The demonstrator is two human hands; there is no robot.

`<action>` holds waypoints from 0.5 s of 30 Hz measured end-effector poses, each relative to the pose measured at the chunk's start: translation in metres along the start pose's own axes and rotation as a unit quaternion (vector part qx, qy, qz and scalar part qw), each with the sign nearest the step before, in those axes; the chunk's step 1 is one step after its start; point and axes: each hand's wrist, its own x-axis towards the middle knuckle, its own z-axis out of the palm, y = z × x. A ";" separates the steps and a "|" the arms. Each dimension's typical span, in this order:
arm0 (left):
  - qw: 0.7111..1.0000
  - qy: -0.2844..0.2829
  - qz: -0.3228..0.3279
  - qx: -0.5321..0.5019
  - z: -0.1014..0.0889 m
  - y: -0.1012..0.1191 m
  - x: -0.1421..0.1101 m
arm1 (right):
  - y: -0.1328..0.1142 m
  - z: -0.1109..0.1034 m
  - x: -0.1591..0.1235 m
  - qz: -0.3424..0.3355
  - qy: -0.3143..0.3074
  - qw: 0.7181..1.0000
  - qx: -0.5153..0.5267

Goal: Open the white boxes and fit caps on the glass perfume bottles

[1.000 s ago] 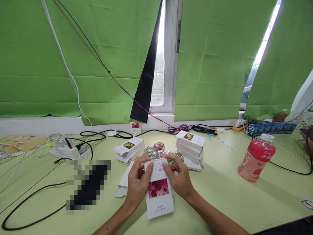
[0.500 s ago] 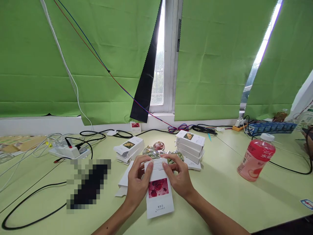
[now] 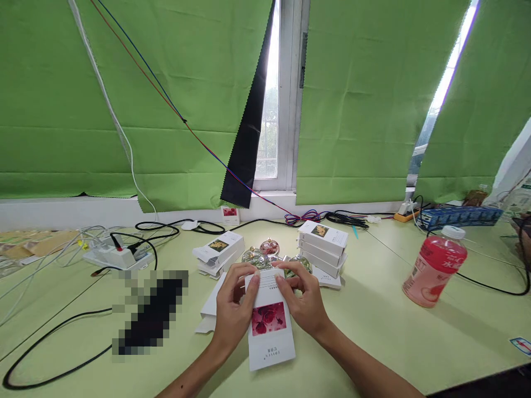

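Note:
Between my two hands is a white cardboard box (image 3: 271, 345) with a picture of red roses, its far end tilted up from me. My left hand (image 3: 234, 309) grips the far left edge, thumb on the top face. My right hand (image 3: 305, 304) grips the far right edge the same way. Just beyond my fingertips lie several round glass bottles (image 3: 269, 247), one pinkish and others greenish, partly hidden. To the left, a white box (image 3: 211, 304) with a raised flap lies partly behind my left hand.
White boxes are stacked at the left (image 3: 219, 249) and the right (image 3: 323, 246). A pink drink bottle (image 3: 435, 268) stands at the right. A power strip (image 3: 118, 254) and tangled cables lie at the left, beside a blurred dark object (image 3: 151, 315). Green curtains (image 3: 373, 99) hang behind.

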 end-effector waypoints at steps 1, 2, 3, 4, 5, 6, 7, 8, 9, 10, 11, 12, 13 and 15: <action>1.000 -0.001 0.003 0.001 0.000 -0.001 0.000 | 0.001 0.000 0.000 0.003 -0.003 1.000 0.002; 1.000 -0.001 0.006 0.002 0.000 -0.001 0.000 | 0.001 0.000 0.000 0.006 -0.006 1.000 0.004; 1.000 0.000 0.008 0.003 -0.001 -0.002 0.000 | 0.002 0.000 0.000 0.009 -0.007 1.000 0.007; 1.000 0.000 0.011 0.005 -0.001 -0.002 0.000 | 0.002 0.000 0.000 0.010 -0.008 1.000 0.010; 1.000 0.001 0.013 0.005 0.000 -0.002 0.000 | 0.002 0.000 0.000 0.010 -0.008 1.000 0.012; 1.000 0.002 0.015 0.004 0.000 -0.002 0.000 | 0.003 0.000 0.000 0.009 -0.008 1.000 0.014; 1.000 0.001 0.016 0.003 0.000 -0.002 0.000 | 0.003 0.000 0.000 0.009 -0.007 1.000 0.015; 1.000 0.001 0.017 0.001 0.000 -0.002 0.000 | 0.003 0.000 0.000 0.009 -0.006 1.000 0.015; 1.000 0.001 0.017 -0.001 0.001 -0.002 0.000 | 0.003 0.000 0.000 0.010 -0.006 1.000 0.015; 1.000 0.001 0.017 -0.003 0.001 -0.002 0.000 | 0.003 0.000 0.000 0.012 -0.006 1.000 0.016; 1.000 0.001 0.016 -0.004 0.001 -0.003 0.000 | 0.003 0.000 0.000 0.015 -0.006 1.000 0.017; 1.000 0.002 0.016 -0.006 0.001 -0.003 0.000 | 0.004 0.000 0.000 0.019 -0.007 1.000 0.017; 1.000 0.004 0.014 -0.007 0.001 -0.004 0.000 | 0.004 0.001 0.000 0.022 -0.008 1.000 0.018; 1.000 0.004 0.007 -0.011 0.001 -0.004 0.000 | 0.004 0.000 0.000 0.027 -0.006 0.999 0.017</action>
